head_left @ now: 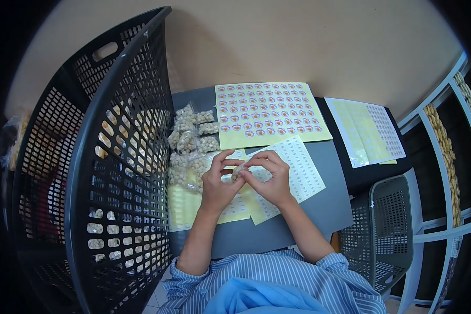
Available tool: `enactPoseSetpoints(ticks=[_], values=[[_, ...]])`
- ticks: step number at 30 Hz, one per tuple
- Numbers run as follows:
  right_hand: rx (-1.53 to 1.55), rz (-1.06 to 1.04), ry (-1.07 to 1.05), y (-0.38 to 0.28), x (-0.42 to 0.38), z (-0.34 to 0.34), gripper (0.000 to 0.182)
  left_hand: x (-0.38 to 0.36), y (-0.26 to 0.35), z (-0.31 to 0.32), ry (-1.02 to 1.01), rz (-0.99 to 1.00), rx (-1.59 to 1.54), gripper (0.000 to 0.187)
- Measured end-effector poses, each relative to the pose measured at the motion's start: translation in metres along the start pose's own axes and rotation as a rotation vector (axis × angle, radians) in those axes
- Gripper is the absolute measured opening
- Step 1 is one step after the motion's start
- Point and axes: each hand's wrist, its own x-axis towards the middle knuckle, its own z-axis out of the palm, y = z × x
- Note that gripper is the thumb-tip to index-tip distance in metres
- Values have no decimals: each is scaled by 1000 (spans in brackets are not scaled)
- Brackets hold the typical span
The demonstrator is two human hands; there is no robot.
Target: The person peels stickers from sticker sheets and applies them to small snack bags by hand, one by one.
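Observation:
Between my hands is a small clear bag of pale pieces [238, 171]. My left hand [217, 183] pinches its left side, and the fingers and thumb of my right hand [273, 179] close on its right side. Beneath them lies a white label sheet [302, 175] with rows of small dark print, overlapping yellowish backing sheets [180, 208]. Left of my hands, several clear bags of pale chunks [186, 138] are heaped together. Behind them rests a large sheet of round orange-and-white stickers [269, 111].
A tall dark perforated crate [120, 157] stands along the left, with bags showing through its holes. To the right, a partly used sticker sheet [365, 131] lies on a black surface. Below it is another grey-green crate [391, 230], beside a white metal rack [439, 157].

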Motion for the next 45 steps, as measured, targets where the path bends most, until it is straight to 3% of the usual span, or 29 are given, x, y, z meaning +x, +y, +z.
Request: enactPoseSetpoints(ticks=[10, 15, 17, 22, 28, 34, 36, 37, 39, 40, 45], values=[[112, 118, -28, 4, 1, -1, 6, 1, 6, -2, -12, 64, 94, 54], [250, 266, -37, 15, -2, -1, 4, 4, 10, -6, -54, -279, -204, 52], [577, 460, -16, 17, 0, 0, 6, 4, 4, -7, -58, -303, -250, 50], [643, 488, -55, 19, 1, -6, 7, 2, -3, -3, -60, -256, -234, 47], [606, 508, -57, 19, 1, -9, 6, 2, 2, -5, -221, -287, -326, 22], [460, 305, 5, 10, 0, -3, 3, 0, -2, -4, -162, -297, -191, 32], [36, 34, 147, -1, 0, -2, 8, 0, 2, -4, -147, -313, -197, 31], [37, 34, 146, -2, 0, -3, 8, 1, 3, -3, -132, -328, -204, 31], [-292, -301, 179, -3, -1, -5, 12, 0, 3, -2, -110, -319, -218, 31], [-304, -360, 171, 0, -1, -3, 14, 0, 2, -2, -90, -310, -230, 31], [-378, -427, 145, -2, -2, -1, 13, -1, 4, -2, -77, -259, -158, 32]])
